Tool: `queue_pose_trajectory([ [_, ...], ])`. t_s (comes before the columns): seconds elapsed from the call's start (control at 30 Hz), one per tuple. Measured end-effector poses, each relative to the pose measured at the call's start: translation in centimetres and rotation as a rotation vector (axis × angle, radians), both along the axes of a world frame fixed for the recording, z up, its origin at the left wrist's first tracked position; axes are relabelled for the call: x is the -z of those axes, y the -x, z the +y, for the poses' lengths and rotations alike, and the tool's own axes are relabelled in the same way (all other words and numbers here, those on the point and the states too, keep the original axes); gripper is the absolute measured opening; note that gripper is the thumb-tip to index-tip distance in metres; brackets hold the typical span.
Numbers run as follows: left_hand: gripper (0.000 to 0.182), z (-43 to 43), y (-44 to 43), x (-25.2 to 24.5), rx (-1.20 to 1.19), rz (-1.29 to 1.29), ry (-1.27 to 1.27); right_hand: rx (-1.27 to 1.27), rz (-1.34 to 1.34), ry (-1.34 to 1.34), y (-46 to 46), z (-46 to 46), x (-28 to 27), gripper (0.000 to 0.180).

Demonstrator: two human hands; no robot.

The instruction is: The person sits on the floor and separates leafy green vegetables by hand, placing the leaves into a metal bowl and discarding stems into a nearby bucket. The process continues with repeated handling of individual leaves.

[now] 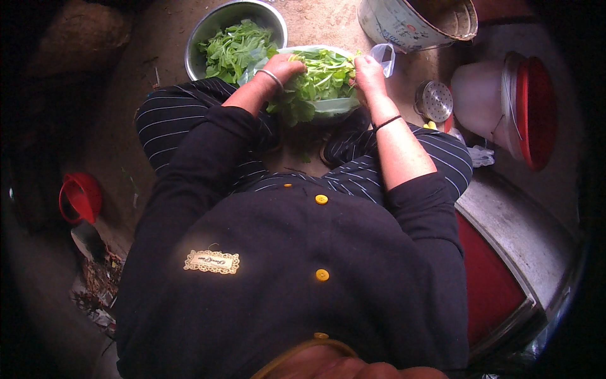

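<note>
A plastic bag full of leafy greens lies open between my knees. My left hand, with a bangle at the wrist, is closed on some greens at the bag's left side, and broad leaves hang below it. At the right side, my right hand pinches pale stems near the bag's rim; its fingertips are partly hidden. One bag handle sticks up beyond that hand. Just left of the bag, a steel basin holds more loose greens.
A worn bucket stands at the far right. Nearer are a perforated metal lid and a whitish bucket with a red lid. A metal-edged red panel flanks my right side. On the left lies a red plastic scoop.
</note>
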State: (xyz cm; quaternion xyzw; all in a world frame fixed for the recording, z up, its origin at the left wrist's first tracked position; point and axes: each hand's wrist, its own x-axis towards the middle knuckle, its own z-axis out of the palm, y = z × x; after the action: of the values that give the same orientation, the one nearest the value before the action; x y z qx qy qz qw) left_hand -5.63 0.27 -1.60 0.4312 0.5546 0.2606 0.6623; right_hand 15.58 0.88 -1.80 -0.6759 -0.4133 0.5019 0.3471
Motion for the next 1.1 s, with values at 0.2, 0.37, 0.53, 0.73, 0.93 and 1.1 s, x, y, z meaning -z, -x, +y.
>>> queue_pose_trajectory([
  [0.2, 0.016, 0.0, -0.1, -0.1, -0.058, -0.072, -0.033, -0.262, -0.298, -0.171, 0.1, -0.1, 0.8, 0.020],
  [0.37, 0.019, 0.4, 0.2, 0.1, 0.079, -0.012, -0.097, -0.530, -0.007, -0.155, 0.5, -0.1, -0.3, 0.022],
  [0.53, 0.022, 0.2, 0.1, 0.1, 0.039, -0.102, -0.111, -0.629, 0.151, 0.250, 0.4, -0.7, -2.4, 0.023],
  [0.73, 0.022, 0.1, -0.1, 0.3, -0.022, -0.176, -0.047, -0.696, 0.198, 0.326, 0.2, -0.5, -2.9, 0.026],
  [0.93, 0.025, 0.1, -0.4, -0.4, -0.105, -0.281, 0.078, -0.632, 0.350, 0.326, 0.1, -0.6, -3.6, 0.025],
  [1.1, 0.029, -0.8, -1.6, -3.0, -0.091, -0.428, 0.050, -0.440, 0.528, 0.315, 0.6, -0.9, -4.2, 0.021],
])
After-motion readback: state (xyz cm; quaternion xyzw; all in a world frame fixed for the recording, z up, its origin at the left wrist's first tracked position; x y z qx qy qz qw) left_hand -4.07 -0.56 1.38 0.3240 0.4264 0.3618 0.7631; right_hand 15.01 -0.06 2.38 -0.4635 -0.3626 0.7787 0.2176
